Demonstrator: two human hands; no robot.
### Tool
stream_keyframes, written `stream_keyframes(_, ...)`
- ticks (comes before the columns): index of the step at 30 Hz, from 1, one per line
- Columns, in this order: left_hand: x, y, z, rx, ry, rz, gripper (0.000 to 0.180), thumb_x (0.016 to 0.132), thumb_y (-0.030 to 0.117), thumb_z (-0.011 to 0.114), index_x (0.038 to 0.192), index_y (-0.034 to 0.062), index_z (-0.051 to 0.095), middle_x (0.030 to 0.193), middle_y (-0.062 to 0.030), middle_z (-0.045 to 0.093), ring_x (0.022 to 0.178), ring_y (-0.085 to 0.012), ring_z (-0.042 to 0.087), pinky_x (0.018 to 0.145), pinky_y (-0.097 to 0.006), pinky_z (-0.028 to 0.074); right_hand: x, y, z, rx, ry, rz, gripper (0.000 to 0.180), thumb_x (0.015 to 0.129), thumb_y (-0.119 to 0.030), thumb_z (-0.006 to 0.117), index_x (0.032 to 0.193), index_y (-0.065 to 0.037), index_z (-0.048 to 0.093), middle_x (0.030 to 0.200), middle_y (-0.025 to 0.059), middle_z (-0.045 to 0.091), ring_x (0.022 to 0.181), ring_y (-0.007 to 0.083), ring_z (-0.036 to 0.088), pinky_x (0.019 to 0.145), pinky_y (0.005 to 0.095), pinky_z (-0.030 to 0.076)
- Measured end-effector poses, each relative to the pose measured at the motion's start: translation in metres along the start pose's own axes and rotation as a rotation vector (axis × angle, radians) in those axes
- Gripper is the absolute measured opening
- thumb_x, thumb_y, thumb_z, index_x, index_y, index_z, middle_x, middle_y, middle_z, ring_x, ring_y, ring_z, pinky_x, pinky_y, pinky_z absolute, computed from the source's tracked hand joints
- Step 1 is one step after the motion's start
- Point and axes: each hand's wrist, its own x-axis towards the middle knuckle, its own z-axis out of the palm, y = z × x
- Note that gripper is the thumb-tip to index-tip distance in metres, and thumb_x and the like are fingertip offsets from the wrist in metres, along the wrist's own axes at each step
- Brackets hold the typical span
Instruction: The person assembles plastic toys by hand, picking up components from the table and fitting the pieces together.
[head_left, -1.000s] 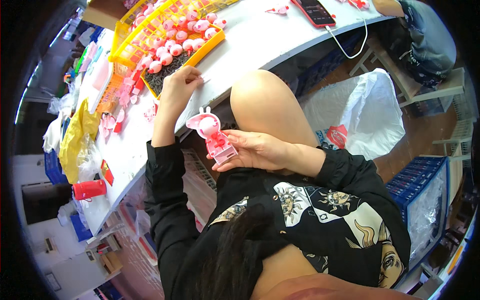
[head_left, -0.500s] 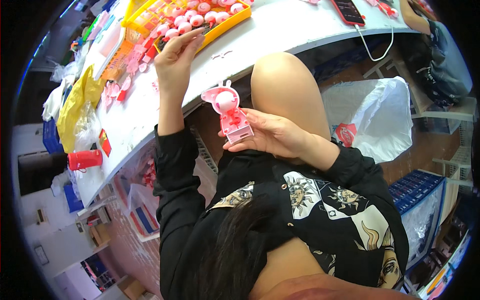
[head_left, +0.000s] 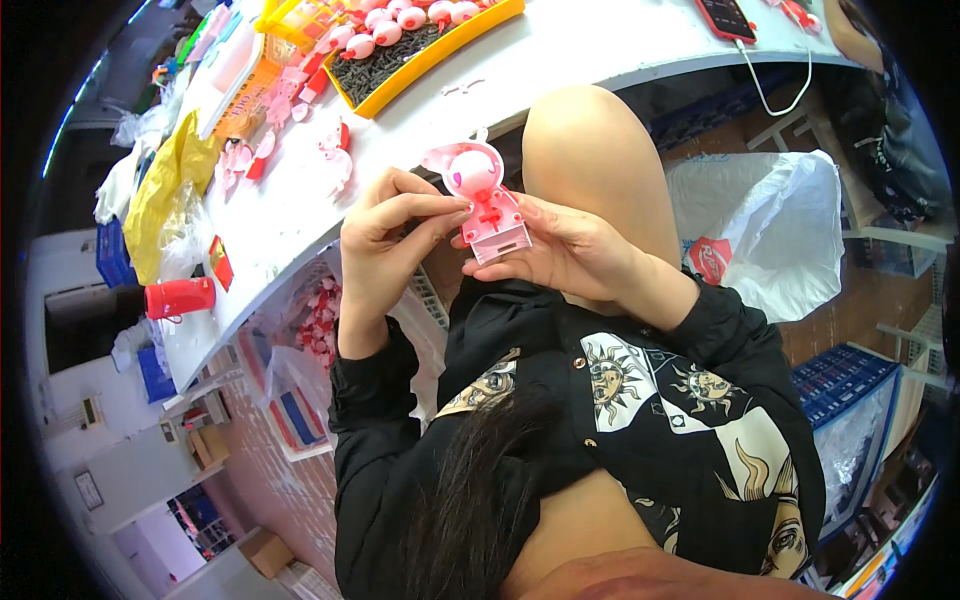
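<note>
My right hand (head_left: 580,245) holds a pink plastic toy figure (head_left: 487,220) from its right side and below, over my lap. The figure is an open shell with ears, a round pale-pink ball in its head and red parts in its body. My left hand (head_left: 385,235) is at the figure's left edge, thumb and forefinger pinched together. Whatever lies between those fingertips is too small to make out. Beyond the hands, a yellow tray (head_left: 440,67) on the table holds several pink balls (head_left: 388,33) and many small dark pieces (head_left: 385,72).
Pink toy parts (head_left: 336,160) lie on the white table (head_left: 590,45), with a red phone (head_left: 725,18) on a white cable farther right. A red cylinder (head_left: 180,298) stands at the table's left edge. A white plastic bag (head_left: 790,230) sits right of my knee.
My left hand has come down from the tray to the left side of the toy figure. The right hand still holds the figure. The view has shifted slightly.
</note>
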Motion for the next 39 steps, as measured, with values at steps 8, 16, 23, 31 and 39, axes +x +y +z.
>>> stream_keyframes(8,0.0015,-0.0091,-0.0007,-0.253,-0.026,-0.181,0.017,0.074,-0.009,0.068,0.089,-0.0009,0.07,0.083,-0.0043,0.057,0.075,-0.009,0.057,0.066,-0.021,0.044,-0.0004,0.0001,-0.003,-0.021,-0.01,0.011,0.052,0.099,-0.03,0.037,0.14,0.001,0.024,0.134,0.0237,0.042,0.123,0.0311,0.047,0.105,0.044,0.038)
stream_keyframes(16,0.0052,-0.0022,0.0021,-0.269,-0.114,-0.231,0.01,0.076,-0.007,0.067,0.085,-0.0027,0.067,0.084,-0.0049,0.061,0.074,-0.0089,0.059,0.065,-0.02,0.047,-0.0033,0.0002,-0.0014,0.012,0.019,0.006,0.048,0.1,-0.028,0.038,0.137,0.002,0.03,0.129,0.0177,0.047,0.12,0.0322,0.049,0.104,0.0428,0.039)
stream_keyframes(23,0.0036,-0.0057,-0.002,-0.48,-0.106,-0.303,0.009,0.079,-0.003,0.069,0.087,-0.0032,0.066,0.082,-0.0059,0.063,0.067,-0.0093,0.061,0.061,-0.02,0.049,-0.0024,-0.0049,0.0038,-0.01,-0.051,0.001,0.051,0.099,-0.03,0.039,0.138,0.003,0.028,0.131,0.0188,0.046,0.12,0.0329,0.049,0.104,0.044,0.038)
stream_keyframes(31,0.0075,-0.0026,0.0006,-0.459,-0.082,-0.371,0.009,0.078,-0.001,0.07,0.086,-0.0026,0.066,0.077,-0.0054,0.063,0.065,-0.0089,0.06,0.059,-0.019,0.048,-0.0037,-0.0033,-0.0009,0.021,-0.032,-0.003,0.052,0.099,-0.029,0.039,0.139,0.003,0.026,0.131,0.0201,0.044,0.12,0.0334,0.049,0.105,0.044,0.038)
stream_keyframes(39,0.0084,-0.007,-0.0024,-0.5,-0.114,-0.497,0.011,0.077,0.001,0.071,0.081,-0.0002,0.061,0.076,-0.0059,0.06,0.061,-0.0089,0.057,0.053,-0.019,0.043,-0.0046,-0.0014,-0.0001,0.005,0.002,0.013,0.054,0.099,-0.027,0.042,0.14,0.001,0.023,0.132,0.0205,0.044,0.119,0.0344,0.049,0.104,0.0436,0.038)
